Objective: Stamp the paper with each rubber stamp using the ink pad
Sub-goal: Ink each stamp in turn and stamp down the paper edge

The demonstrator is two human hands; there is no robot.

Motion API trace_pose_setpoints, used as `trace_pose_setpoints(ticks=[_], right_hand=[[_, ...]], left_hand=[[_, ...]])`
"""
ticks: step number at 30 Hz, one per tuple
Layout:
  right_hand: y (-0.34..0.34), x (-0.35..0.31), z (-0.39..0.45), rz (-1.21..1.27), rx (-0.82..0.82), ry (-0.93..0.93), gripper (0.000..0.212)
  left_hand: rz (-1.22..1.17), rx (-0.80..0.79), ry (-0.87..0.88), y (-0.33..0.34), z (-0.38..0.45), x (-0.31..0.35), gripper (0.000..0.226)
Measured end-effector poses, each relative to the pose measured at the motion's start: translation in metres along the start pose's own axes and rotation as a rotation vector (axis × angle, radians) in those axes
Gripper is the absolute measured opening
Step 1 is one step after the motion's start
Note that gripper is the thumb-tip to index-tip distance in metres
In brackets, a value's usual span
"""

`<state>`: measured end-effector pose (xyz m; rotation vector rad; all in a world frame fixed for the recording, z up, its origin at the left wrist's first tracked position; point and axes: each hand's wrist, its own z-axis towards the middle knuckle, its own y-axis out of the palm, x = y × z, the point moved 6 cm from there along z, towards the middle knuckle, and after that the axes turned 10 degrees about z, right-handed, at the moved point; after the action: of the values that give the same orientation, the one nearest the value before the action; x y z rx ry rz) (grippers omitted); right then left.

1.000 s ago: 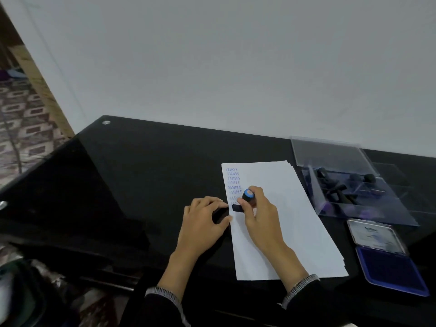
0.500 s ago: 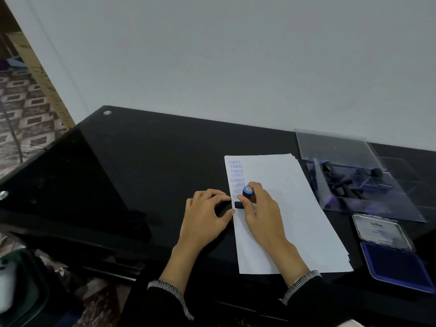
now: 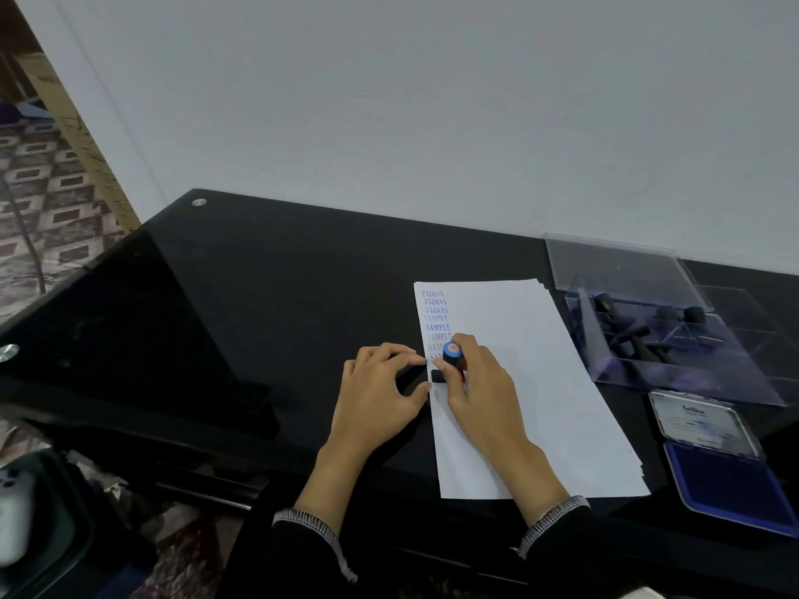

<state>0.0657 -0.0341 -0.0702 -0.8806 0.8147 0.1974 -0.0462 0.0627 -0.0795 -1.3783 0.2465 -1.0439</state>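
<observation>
1. The right hand (image 3: 475,382), at centre frame, curls its fingers round a small black rubber stamp with a round blue cap (image 3: 452,355), holding it upright, base down on the paper.
2. The left hand (image 3: 380,391) lies just beside it, fingers loosely bent and holding nothing, fingertips at the sheet's left edge, probably steadying it.
3. Since a second ago both hands sit in the same spot; only the view has shifted. The stamp seems to be pressed in place, so this impression looks nearly made and a lift should follow.
4. The thin white paper stack (image 3: 536,382) lies flat, slightly fanned at its lower right corner. Blue "SAMPLE" prints (image 3: 437,327) run down its left margin, some faint, the top ones upside down.
5. At right, a clear hard plastic box (image 3: 640,335) holds more black stamps, apparently unused.
6. At lower right, the open ink pad (image 3: 730,486) shows a matte dark blue surface.
7. All rest on a glossy black table (image 3: 259,296).
</observation>
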Motion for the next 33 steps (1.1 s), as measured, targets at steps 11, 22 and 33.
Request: trace_pose_setpoints(ticks=[11, 22, 33], right_hand=[[-0.0005, -0.0009, 0.0020, -0.014, -0.005, -0.019, 0.024], [-0.0016, -0.0032, -0.0010, 0.031, -0.017, 0.032, 0.029], [-0.0068, -0.0095, 0.0061, 0.043, -0.114, 0.033, 0.023]], left_hand=[[-0.010, -0.004, 0.004, -0.0012, -0.0009, 0.0014, 0.028], [-0.052, 0.000, -0.002, -0.0011, -0.0003, -0.0002, 0.021], [-0.047, -0.005, -0.017, -0.0012, 0.0024, 0.0007, 0.021]])
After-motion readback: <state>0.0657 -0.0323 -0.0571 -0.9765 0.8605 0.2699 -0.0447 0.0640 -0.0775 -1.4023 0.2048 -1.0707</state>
